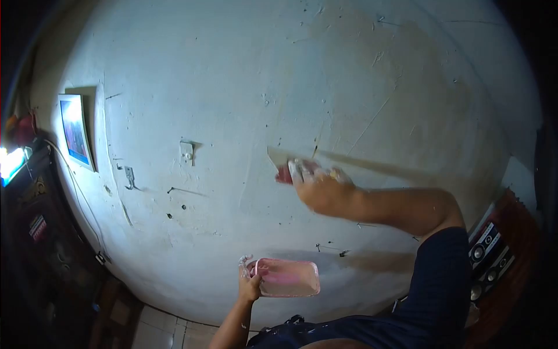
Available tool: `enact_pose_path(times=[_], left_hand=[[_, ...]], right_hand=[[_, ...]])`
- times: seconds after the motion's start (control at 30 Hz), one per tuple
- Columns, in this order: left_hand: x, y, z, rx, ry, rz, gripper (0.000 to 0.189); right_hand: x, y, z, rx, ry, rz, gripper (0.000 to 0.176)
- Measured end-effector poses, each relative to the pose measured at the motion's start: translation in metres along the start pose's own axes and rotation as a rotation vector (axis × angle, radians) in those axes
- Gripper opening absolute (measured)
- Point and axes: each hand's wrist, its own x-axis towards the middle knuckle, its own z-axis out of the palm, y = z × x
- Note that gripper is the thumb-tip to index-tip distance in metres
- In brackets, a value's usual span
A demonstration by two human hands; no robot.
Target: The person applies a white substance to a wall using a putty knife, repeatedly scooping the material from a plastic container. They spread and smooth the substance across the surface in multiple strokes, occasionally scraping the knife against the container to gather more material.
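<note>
My right hand (325, 189), smeared with white paste on its fingers, is closed around a putty knife (283, 174) with a red handle. The knife's wide, pale blade lies at the surface of the wall (232, 110); my hand hides part of the tool. Lower down, my left hand (250, 283) grips the left end of a pink plastic tray (317, 278). Pale paste shows inside the tray, and white smears cover the left fingertips. The tray is held apart from the knife, below it and in front of the wall.
Nails and small holes dot the wall around a metal hook (129, 177) and a small white bracket (186, 152). A framed picture (77, 131) hangs at left above a cable (81, 200). Dark furniture (49, 232) stands left, speakers (488, 256) right.
</note>
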Motion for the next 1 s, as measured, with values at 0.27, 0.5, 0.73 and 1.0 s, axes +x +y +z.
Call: enact_pose_path(times=[0.27, 0.5, 0.73, 1.0], left_hand=[[0.002, -0.004, -0.003, -0.027, -0.013, -0.074, 0.062], [0.002, -0.006, 0.020, 0.037, -0.098, -0.131, 0.063], [-0.002, -0.011, 0.014, 0.090, -0.130, -0.103, 0.062], [-0.004, -0.007, 0.001, 0.087, -0.104, -0.079, 0.058]], right_hand=[[-0.066, 0.181, -0.043, -0.103, -0.203, 0.953, 0.032], [-0.066, 0.294, 0.030, -0.135, -0.099, 0.648, 0.020], [-0.058, 0.073, 0.059, -0.566, -0.209, 0.094, 0.048], [-0.067, 0.008, -0.019, -0.113, -0.092, 0.007, 0.045]])
